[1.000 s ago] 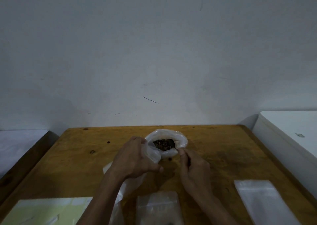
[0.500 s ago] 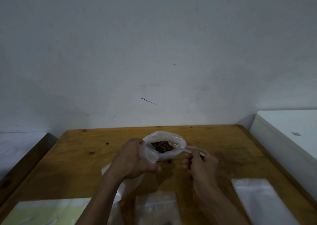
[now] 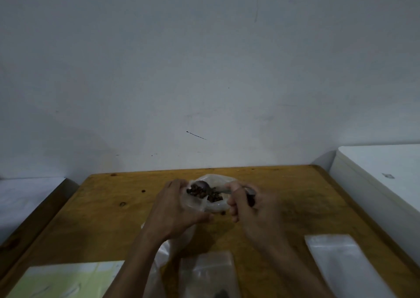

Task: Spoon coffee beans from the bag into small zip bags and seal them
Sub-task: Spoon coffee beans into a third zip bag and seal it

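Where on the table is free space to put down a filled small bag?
Free: the bare wood of the table right of the right hand, up to the far edge, and the wood left of the left hand. Crowded: the near edge, with a sheet, a zip bag and another zip bag.

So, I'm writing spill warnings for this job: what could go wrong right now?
1. The metal spoon, held by the right hand, looks heaped with dark coffee beans; some may roll off.
2. The thin clear plastic bag, pinched by the left hand, could sag.
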Action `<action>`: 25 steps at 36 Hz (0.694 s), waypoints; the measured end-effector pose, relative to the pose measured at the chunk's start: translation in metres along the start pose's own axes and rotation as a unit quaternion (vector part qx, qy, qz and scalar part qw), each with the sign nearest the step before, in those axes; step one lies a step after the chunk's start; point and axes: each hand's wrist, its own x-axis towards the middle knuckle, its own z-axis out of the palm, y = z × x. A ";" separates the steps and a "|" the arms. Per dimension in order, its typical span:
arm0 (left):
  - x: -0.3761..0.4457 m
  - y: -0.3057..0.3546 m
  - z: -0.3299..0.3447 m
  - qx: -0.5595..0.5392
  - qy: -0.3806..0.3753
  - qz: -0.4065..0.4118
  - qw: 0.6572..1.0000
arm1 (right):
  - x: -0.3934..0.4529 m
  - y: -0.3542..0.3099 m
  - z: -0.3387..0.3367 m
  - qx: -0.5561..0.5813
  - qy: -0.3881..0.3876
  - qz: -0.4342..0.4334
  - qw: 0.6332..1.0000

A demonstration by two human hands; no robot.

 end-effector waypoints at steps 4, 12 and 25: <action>0.000 0.000 -0.001 0.000 -0.004 -0.003 1.000 | 0.001 0.004 -0.003 -0.102 0.035 -0.118 0.987; 0.003 0.003 -0.002 0.010 -0.047 -0.029 0.998 | 0.008 0.051 -0.006 -0.270 0.041 -0.146 0.951; 0.007 0.003 0.001 0.010 -0.039 -0.026 0.999 | 0.013 0.072 0.015 -0.258 0.003 -0.146 0.955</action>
